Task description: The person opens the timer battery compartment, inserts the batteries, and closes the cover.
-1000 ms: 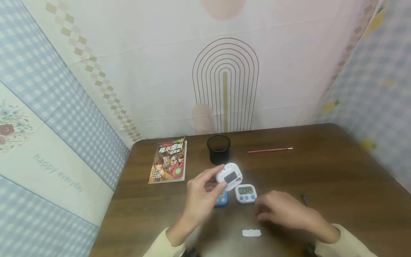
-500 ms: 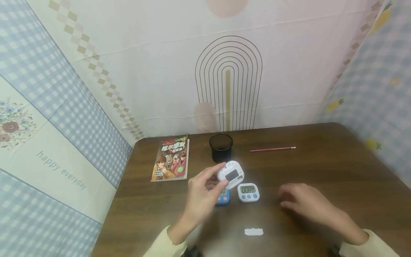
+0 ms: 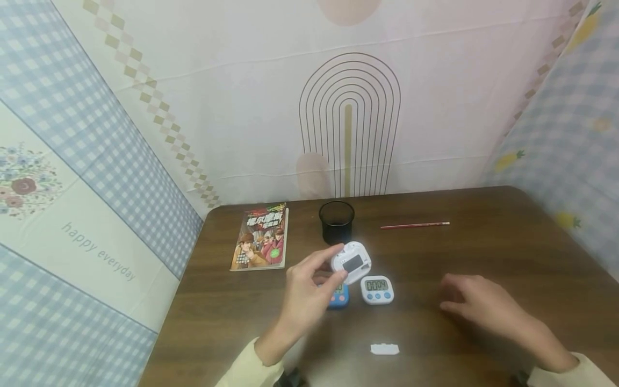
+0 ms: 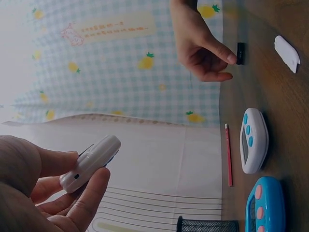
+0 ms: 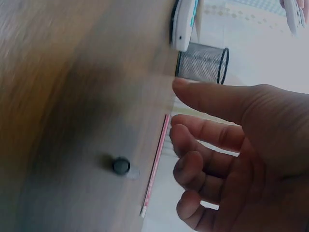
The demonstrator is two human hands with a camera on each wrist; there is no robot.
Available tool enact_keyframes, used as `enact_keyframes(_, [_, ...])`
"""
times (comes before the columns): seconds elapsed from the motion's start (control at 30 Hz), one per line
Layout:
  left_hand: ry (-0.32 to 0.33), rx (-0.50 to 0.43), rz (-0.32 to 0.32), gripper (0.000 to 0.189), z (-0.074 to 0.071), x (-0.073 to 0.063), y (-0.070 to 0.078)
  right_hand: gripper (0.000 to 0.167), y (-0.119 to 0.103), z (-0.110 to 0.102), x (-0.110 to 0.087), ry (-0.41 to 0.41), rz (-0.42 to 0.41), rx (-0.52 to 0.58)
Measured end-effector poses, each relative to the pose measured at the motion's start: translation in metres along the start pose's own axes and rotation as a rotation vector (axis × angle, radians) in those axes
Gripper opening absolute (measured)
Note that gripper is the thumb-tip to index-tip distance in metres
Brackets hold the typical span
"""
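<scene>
My left hand (image 3: 307, 293) holds a white digital timer (image 3: 352, 263) above the table between thumb and fingers, its back with the uncovered battery compartment facing me. Below it lie a blue timer (image 3: 340, 297), partly hidden by that hand, and a white timer (image 3: 377, 290) reading 00:04. Its fingers loosely curled around nothing, my right hand (image 3: 483, 303) hovers low over the right side of the table. Close to it, a small dark cylinder like a battery (image 5: 120, 166) lies on the wood; the hand hides it in the head view. Nearer me is a white battery cover (image 3: 384, 349).
A black mesh pen cup (image 3: 336, 223) stands at the back, behind the held timer. To its left lies a comic-covered book (image 3: 261, 236), to its right a red pencil (image 3: 415, 225). Cloth hangs along the back and both sides of the table (image 3: 232, 322).
My right hand has moved right, away from beside the white timer, to over the dark cylinder. My left hand keeps its grip on the timer, almost unmoved.
</scene>
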State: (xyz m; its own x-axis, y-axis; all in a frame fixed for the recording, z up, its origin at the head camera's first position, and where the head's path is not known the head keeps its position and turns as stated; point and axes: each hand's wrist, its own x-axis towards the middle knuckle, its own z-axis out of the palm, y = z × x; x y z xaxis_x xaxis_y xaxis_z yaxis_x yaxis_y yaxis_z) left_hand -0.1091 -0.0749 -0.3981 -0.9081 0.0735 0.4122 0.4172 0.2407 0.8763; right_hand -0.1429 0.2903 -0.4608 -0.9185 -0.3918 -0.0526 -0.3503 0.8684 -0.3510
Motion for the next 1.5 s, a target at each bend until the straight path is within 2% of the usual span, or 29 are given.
enact_keyframes(0.2, [0.0, 0.007, 0.005, 0.048, 0.001, 0.0, 0.0, 0.037, 0.012, -0.004, -0.007, -0.038, 0.051, -0.017])
enact_keyframes(0.33, [-0.001, 0.002, 0.006, 0.048, 0.001, 0.0, 0.001, 0.034, 0.016, -0.006, -0.012, -0.047, 0.074, -0.034])
enact_keyframes(0.9, [-0.014, 0.011, 0.003, 0.048, 0.001, -0.001, -0.001, 0.026, 0.029, 0.001, -0.019, -0.041, 0.048, -0.046])
enact_keyframes(1.13, [-0.008, 0.012, 0.0, 0.047, 0.001, -0.001, -0.001, 0.023, 0.028, 0.003, -0.018, -0.035, 0.034, -0.036])
enact_keyframes(1.5, [-0.01, 0.013, 0.001, 0.047, 0.0, 0.0, -0.001, 0.02, 0.023, 0.004, -0.018, -0.046, 0.065, -0.022])
